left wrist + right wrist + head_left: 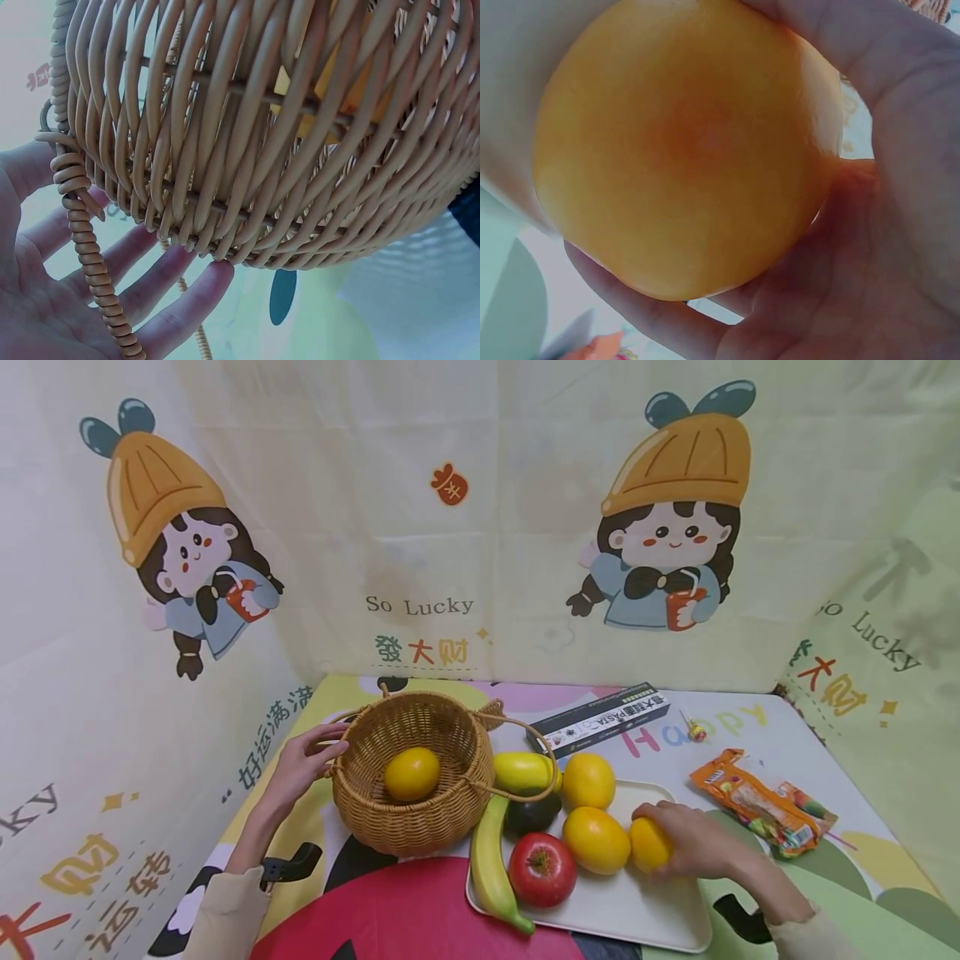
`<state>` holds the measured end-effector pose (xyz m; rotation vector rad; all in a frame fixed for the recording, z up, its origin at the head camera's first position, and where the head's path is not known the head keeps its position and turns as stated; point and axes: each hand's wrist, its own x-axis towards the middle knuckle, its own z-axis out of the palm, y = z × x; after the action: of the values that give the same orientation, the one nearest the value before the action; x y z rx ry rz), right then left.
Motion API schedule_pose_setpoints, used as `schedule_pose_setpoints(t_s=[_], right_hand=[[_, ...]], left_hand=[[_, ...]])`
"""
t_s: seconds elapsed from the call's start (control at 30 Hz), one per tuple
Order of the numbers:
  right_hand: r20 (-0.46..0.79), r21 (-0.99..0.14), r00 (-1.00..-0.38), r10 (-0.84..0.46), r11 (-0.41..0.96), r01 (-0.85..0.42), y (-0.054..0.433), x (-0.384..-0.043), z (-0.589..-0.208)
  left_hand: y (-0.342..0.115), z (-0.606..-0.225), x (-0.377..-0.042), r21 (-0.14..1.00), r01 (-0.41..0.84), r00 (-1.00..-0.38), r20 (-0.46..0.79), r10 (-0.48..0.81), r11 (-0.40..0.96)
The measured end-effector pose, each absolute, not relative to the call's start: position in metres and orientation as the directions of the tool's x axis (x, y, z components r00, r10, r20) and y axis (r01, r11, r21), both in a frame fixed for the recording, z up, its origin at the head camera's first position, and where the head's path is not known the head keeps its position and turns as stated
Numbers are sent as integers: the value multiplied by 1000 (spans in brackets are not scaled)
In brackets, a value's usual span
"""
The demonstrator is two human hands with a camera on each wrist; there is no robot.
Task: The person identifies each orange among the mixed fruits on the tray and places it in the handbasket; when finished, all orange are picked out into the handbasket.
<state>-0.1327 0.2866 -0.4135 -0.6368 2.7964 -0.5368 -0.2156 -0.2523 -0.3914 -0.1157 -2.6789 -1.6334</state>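
My right hand [693, 841] grips an orange [651, 845] at the right part of the white tray [660, 927]. The right wrist view shows the fingers and thumb curled round the orange [690, 150]. My left hand [300, 768] is at the left side of a wicker basket [412, 822]. Seen from the left wrist, its fairly straight fingers [191, 300] touch the woven wall [247, 150], with the coiled handle [97, 270] crossing in front of the palm. One yellow-orange fruit [412, 774] lies inside the basket.
On the tray are a banana [491, 860], a red apple [542, 870], two orange fruits [596, 841], a dark green avocado [534, 814] and a yellow fruit [521, 771]. Behind stands a pasta box [600, 720]. An orange snack packet [765, 802] and a lollipop [696, 729] lie right.
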Motion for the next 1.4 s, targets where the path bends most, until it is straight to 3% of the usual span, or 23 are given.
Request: schedule_pose_setpoints(t_s=[0.2,0.57,0.9,1.13,1.4], right_hand=[[-87,-346,-885,-458,847,-404,287,-141,-396],[-52,-357,-890,-453,841,-407,258,-167,-350],[14,-389,-842,-539,773,-501,206,-199,-314],[36,-482,-791,-611,683,-549,166,-219,-295],[61,-470,-758,-650,651,-596,120,-241,-281]], left_hand=[[-252,-392,-216,891,68,-997,44,63,448],[-251,-392,-216,881,78,-996,54,65,467],[-252,-392,-217,885,66,-997,43,59,460],[-252,-393,-217,884,58,-998,35,59,463],[-253,-391,-216,884,60,-997,32,68,463]])
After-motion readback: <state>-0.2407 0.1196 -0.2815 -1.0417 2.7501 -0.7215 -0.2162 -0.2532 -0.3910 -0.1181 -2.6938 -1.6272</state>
